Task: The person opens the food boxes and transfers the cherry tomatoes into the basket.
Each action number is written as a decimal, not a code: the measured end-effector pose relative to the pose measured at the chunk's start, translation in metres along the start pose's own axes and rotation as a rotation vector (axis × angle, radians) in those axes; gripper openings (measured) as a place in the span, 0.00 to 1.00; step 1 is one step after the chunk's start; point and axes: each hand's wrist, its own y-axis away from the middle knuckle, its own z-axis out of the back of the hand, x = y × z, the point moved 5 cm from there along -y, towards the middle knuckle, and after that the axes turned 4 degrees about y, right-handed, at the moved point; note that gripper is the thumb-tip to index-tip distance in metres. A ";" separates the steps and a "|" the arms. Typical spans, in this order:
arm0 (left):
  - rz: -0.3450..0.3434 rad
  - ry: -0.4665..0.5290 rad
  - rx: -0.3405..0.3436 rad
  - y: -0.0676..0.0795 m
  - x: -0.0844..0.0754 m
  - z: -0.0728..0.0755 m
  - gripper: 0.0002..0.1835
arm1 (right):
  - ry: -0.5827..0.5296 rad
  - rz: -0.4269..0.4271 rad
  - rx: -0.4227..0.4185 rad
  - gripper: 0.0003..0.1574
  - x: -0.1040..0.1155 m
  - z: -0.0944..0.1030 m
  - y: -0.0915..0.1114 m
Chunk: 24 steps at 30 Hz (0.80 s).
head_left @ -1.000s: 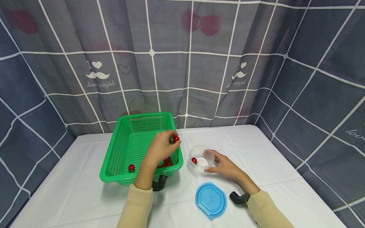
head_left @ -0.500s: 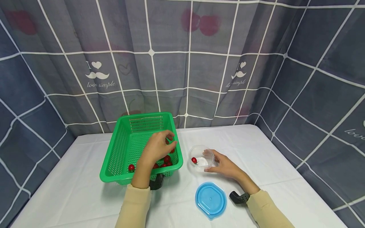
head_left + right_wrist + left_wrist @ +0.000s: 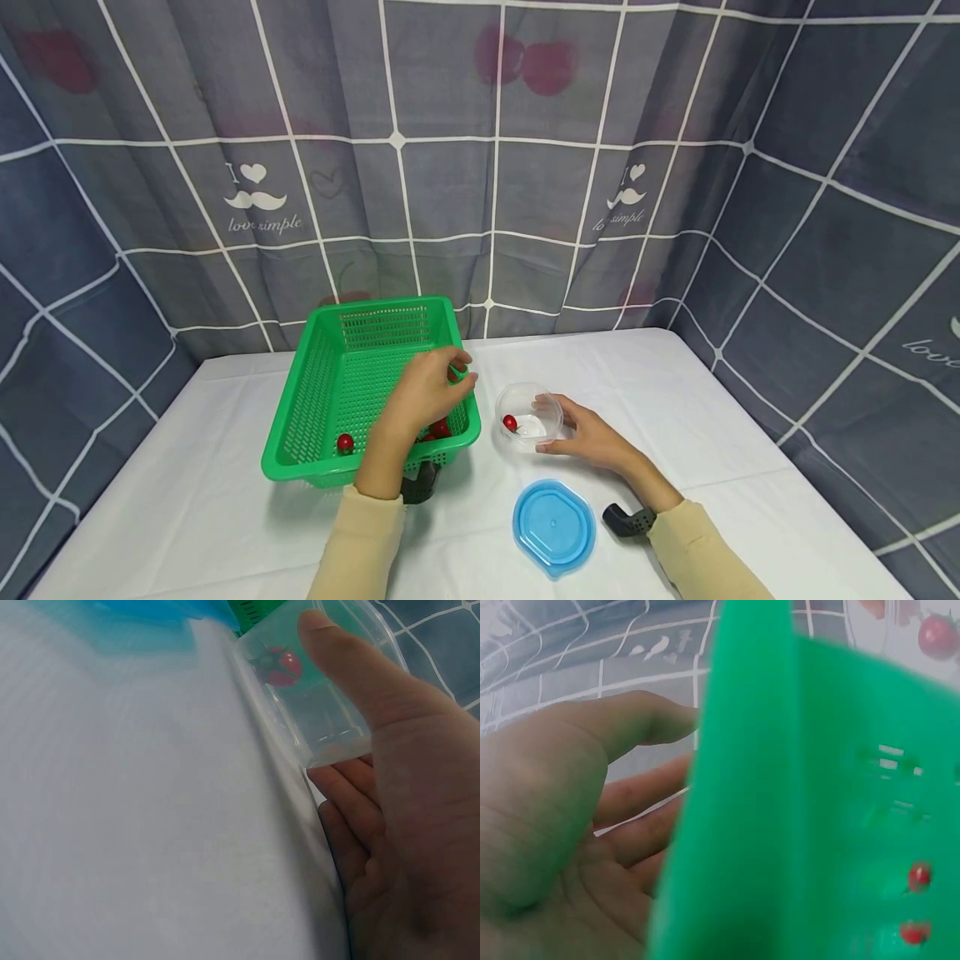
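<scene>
My left hand (image 3: 426,390) is over the right side of a green plastic basket (image 3: 300,392), thumb and fingers apart with no fruit visible between them. In the left wrist view, the basket wall (image 3: 742,787) hides the fingertips of that hand (image 3: 577,802). Several red cherry tomatoes (image 3: 440,427) lie under the hand, partly covered, and another cherry tomato (image 3: 345,442) sits to the left. My right hand (image 3: 596,433) grips a clear round plastic tub (image 3: 531,396) from its right side. Inside the tub is one cherry tomato (image 3: 282,667) with a green calyx.
A blue plastic lid (image 3: 555,527) lies on the white tablecloth (image 3: 465,533) in front of the tub. Behind and beside the table hangs a grey checked curtain (image 3: 442,192).
One second ago my left hand pinched a cherry tomato at the basket's right rim. It then drew back left without that tomato and has since moved right again. The right hand stays still.
</scene>
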 end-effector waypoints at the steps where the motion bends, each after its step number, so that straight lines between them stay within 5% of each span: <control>1: -0.008 -0.001 0.001 0.000 -0.002 -0.003 0.13 | 0.004 -0.004 0.000 0.55 0.000 0.000 0.000; 24: -0.212 -0.130 0.135 0.004 -0.047 -0.079 0.14 | -0.016 -0.023 0.008 0.55 0.001 0.000 0.001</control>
